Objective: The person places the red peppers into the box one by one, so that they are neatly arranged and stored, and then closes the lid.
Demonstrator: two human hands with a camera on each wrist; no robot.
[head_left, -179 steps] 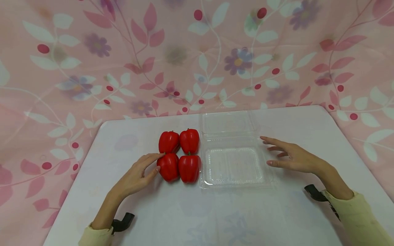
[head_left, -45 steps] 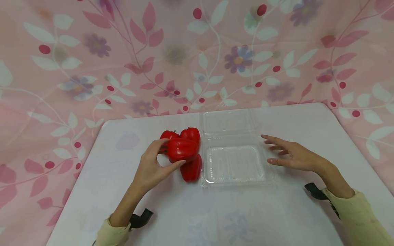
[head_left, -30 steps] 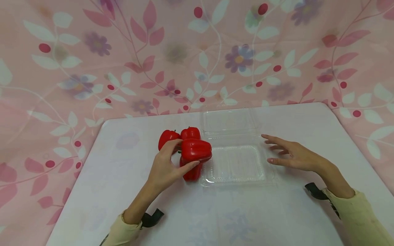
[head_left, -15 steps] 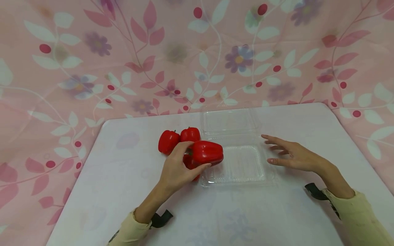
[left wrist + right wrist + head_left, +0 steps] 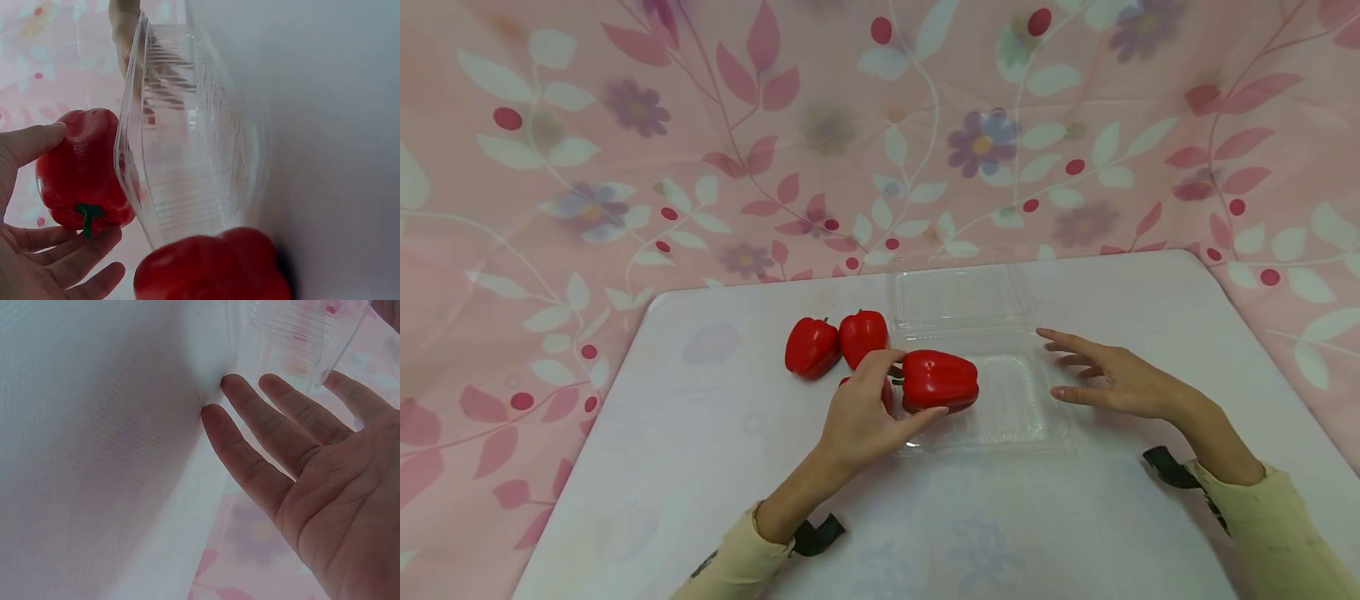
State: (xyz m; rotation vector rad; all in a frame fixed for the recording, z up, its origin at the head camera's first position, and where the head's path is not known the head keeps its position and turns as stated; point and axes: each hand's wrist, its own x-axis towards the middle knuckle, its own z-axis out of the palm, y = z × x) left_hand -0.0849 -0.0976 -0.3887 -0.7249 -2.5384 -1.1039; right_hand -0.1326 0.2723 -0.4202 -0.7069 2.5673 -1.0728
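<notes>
I've got left hand (image 5: 867, 417) clamped on a red bell pepper (image 5: 940, 381), stem toward palm, long axis left-right, above left half of clear clamshell base (image 5: 1013, 404). Right hand (image 5: 1116, 382): fingers apart, nothing held, just beside.

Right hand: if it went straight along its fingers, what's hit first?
Most likely the clear plastic container, at its right edge; depth makes it unclear whether the fingers touch it now.

At twelve o'clock, a pink cloth (image 5: 850, 100) printed with white and rose leaves, crimson dots, mauve flowers. Toward six, a white tabletop (image 5: 917, 500) with faint bluish marks. Red peppers (image 5: 812, 347), one's green stem (image 5: 89, 214); clear container (image 5: 1011, 396). Pale yellow sleeves (image 5: 1277, 525) at four and seven.
</notes>
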